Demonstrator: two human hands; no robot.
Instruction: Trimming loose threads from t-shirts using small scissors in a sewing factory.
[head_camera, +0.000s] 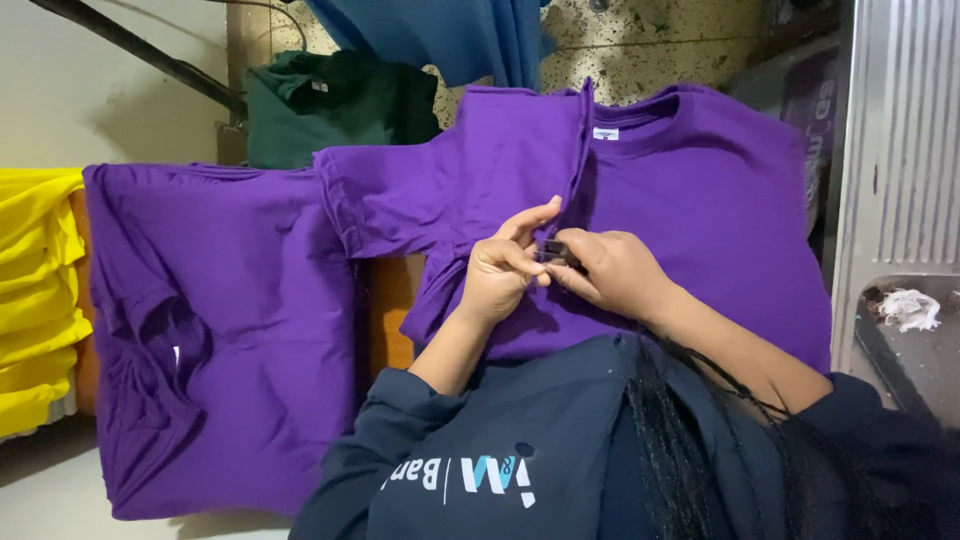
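1. The purple shirt (690, 190) lies flat in front of the person, in the middle and right of the scene, with its neck at the far side.
2. A fold of the shirt stands up in a ridge (578, 150) that runs from the far edge toward the hands.
3. The left hand (503, 268) and the right hand (612, 272) meet at the near end of that ridge, touching each other.
4. Both hands pinch a small dark thing (556, 250) between the fingertips. It is too small to tell what it is.
5. The left hand is curled, with 1 finger pointing up along the fold. The right hand is bent in a loose fist, knuckles up, thumb and finger squeezed on the dark thing.
6. To do this well, I think the grip should stay light and close to the fold, so the cloth does not bunch or slide.
7. Both arms reach out from the near side, in dark blue sleeves (400, 420) pushed up past the wrists.
8. Another purple shirt (230, 330) lies to the left, and a yellow pile (35, 300) sits at the far left.
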